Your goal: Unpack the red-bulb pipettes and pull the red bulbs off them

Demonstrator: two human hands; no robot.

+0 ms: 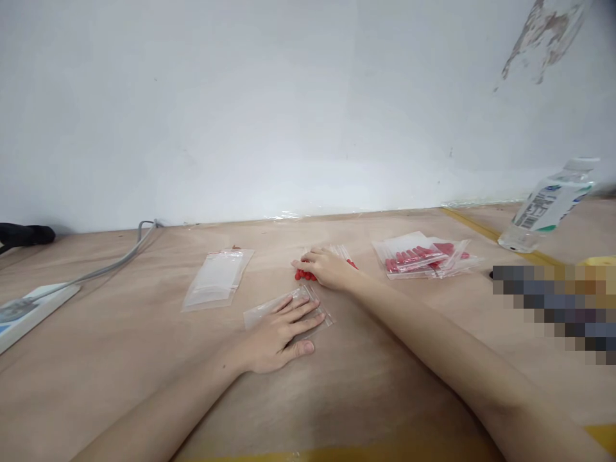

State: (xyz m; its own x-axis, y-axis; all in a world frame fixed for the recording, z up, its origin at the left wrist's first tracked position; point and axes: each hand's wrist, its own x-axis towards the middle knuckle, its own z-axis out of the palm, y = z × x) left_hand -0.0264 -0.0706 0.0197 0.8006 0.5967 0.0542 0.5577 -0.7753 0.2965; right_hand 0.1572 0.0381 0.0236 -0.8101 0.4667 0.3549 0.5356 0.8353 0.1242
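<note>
My left hand lies flat with its fingers spread on a clear zip bag, which is on the paper-covered table. Just beyond it, my right hand bends its fingers down over a small group of red pieces. Those fingers appear closed on some of the pieces, though the undersides are hidden. Part of another clear bag and a bit more red show behind that hand. To its right is a pile of filled zip bags with elongated red pieces inside. A stack of flat zip bags rests at the left.
A plastic bottle stands at the right, near a yellow tape line. On the left are a white power strip with a grey cable and a black object. A white wall borders the table's back.
</note>
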